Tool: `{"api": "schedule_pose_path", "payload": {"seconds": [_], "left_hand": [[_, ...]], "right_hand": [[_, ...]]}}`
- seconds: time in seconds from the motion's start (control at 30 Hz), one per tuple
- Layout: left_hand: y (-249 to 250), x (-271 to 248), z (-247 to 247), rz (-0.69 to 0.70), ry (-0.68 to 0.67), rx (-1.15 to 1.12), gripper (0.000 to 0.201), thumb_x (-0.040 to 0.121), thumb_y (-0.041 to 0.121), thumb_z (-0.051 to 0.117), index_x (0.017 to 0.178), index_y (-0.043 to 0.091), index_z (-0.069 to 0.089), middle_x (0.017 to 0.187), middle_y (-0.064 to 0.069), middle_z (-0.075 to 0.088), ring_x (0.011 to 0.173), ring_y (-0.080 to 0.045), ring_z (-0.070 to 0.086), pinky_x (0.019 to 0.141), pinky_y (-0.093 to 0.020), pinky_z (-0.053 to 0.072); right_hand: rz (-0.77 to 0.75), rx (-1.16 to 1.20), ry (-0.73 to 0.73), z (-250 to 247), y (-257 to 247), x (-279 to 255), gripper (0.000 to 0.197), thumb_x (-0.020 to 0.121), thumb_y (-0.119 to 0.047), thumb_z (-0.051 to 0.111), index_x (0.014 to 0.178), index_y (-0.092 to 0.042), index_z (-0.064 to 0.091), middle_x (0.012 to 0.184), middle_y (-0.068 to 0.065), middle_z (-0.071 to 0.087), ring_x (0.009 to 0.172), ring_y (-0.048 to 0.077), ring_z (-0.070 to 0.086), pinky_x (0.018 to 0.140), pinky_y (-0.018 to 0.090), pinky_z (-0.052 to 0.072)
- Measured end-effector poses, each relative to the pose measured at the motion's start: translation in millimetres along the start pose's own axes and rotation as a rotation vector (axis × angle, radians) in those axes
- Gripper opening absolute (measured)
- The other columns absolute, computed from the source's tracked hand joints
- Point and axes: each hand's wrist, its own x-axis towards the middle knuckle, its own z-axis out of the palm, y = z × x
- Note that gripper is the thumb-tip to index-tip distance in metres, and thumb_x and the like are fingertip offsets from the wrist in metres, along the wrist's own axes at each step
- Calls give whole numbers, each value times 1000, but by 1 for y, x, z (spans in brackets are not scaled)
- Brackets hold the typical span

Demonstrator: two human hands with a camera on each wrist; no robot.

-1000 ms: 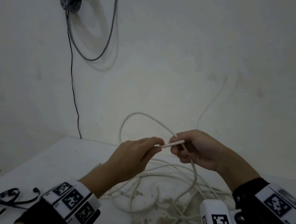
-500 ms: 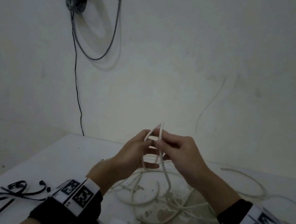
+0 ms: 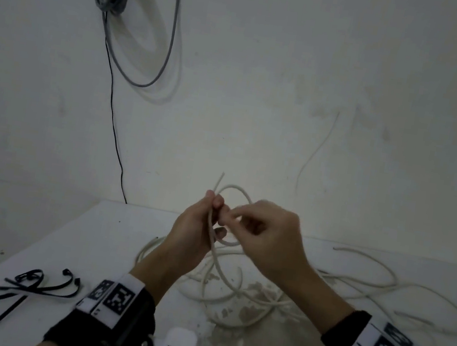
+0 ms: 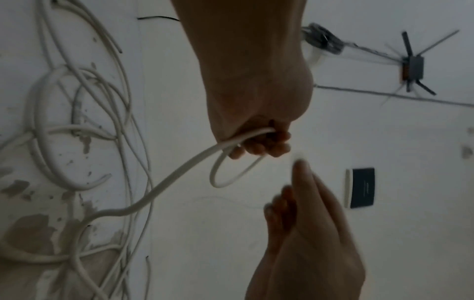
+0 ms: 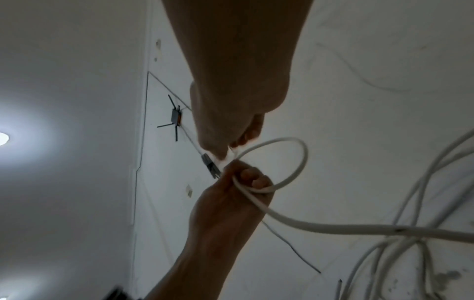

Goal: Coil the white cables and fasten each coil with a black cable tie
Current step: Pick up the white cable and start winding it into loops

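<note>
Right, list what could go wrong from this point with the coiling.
The left hand pinches only one small loop of the white cable, with the right hand guiding it; a loose grip could let the loop spring open.
The cable trails down into a tangled pile on the table, so pulling more length may drag or knot other strands.
The black cable ties lie far left, so fetching one likely means freeing a hand.
</note>
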Motion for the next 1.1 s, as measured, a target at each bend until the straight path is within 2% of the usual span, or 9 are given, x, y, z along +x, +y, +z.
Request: {"api": "schedule_pose_path", "payload": {"seconds": [0.07,0.13,0.23,0.4,0.53,0.67,0.8,0.93,1.1], "left_hand": [[6,-3,-5,-14,-51,-173,36,94,32,37,61,19,44,49,6,36,52,-10,33,57,-24,30],[9,-8,-8,-28,-145,-282,36,91,32,39,58,20,46,47,7,33,48,-9,31,56,-22,32],[10,-11,-12,-76,-285,-343,36,92,29,39,58,18,48,47,7,36,44,-8,35,55,-21,37],[14,-18,-11,-179,-264,-161,22,86,18,39,86,9,60,56,3,42,29,-5,33,42,-21,36],[17,-18,-8,-174,-232,13,28,83,9,36,101,6,57,55,0,40,37,-10,36,49,-25,43],[20,-16,-4,-169,-224,129,31,89,7,30,101,6,59,54,1,36,41,-11,34,50,-25,39],[21,-14,-2,-165,-211,149,29,95,19,34,96,8,60,53,4,34,40,-8,29,45,-21,31],[20,-10,0,-161,-231,191,32,95,36,36,89,12,55,50,8,28,37,-3,22,42,-18,21],[18,-9,8,-129,-264,205,26,90,39,38,80,15,43,45,11,25,34,-1,21,39,-15,22]], "right_hand": [[176,24,130,-6,4,4,28,85,-21,64,112,-17,62,79,1,63,70,11,58,67,22,45],[438,56,-29,-10,5,8,36,92,-29,53,127,-20,48,102,-2,59,92,12,57,75,21,41],[596,240,-86,-8,7,10,19,95,-28,50,110,-20,57,102,0,60,89,15,62,70,20,47],[570,459,59,-16,7,19,12,91,-12,58,84,-14,67,79,5,60,43,9,47,42,23,39],[422,311,-55,-20,7,20,20,92,-11,56,99,-19,72,67,-20,63,47,-3,51,47,9,38],[308,186,-107,-18,5,22,16,88,-14,62,96,-22,73,91,-9,72,86,-2,63,73,13,48],[276,224,-172,-19,3,27,10,86,-9,63,86,-14,72,74,-9,70,72,-2,65,70,11,48],[312,231,-215,-19,3,31,12,89,-9,59,84,-6,70,63,-5,64,48,-3,53,49,6,38],[391,240,-148,-19,10,32,15,90,-19,59,77,-16,68,62,-6,63,44,-1,44,46,10,34]]}}
